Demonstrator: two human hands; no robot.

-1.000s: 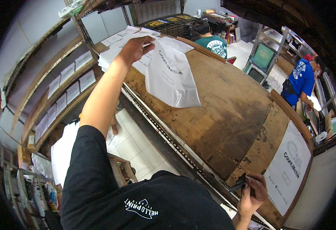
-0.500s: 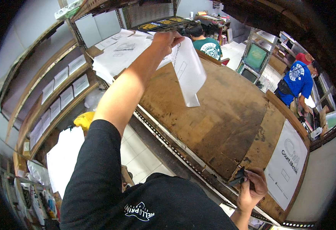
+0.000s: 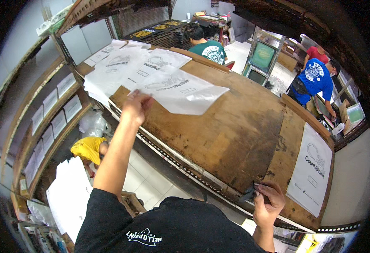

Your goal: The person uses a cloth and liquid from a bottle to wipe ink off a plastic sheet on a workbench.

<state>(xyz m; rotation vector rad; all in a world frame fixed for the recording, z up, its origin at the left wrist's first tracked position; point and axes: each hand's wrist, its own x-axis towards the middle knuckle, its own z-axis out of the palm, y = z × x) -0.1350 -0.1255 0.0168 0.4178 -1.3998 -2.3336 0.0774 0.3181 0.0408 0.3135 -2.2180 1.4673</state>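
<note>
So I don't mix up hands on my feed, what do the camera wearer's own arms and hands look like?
The bare left hand and bare right hand show no gloves or wristbands. A short black fabric sleeve covers the left upper arm; it belongs to a black fabric shirt with a white printed emblem. The right sleeve isn't clear.

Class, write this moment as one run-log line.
left hand: at printed white sheet's edge, grip unclear | right hand: holding dark cloth-like piece | wooden table: another printed sheet at right end

Black lettering (image 3: 315, 167) marks the white sheets (image 3: 308, 173), white lettering (image 3: 146, 238) the black shirt (image 3: 172, 221), green shirt (image 3: 201, 48) and blue shirt (image 3: 315, 76).
</note>
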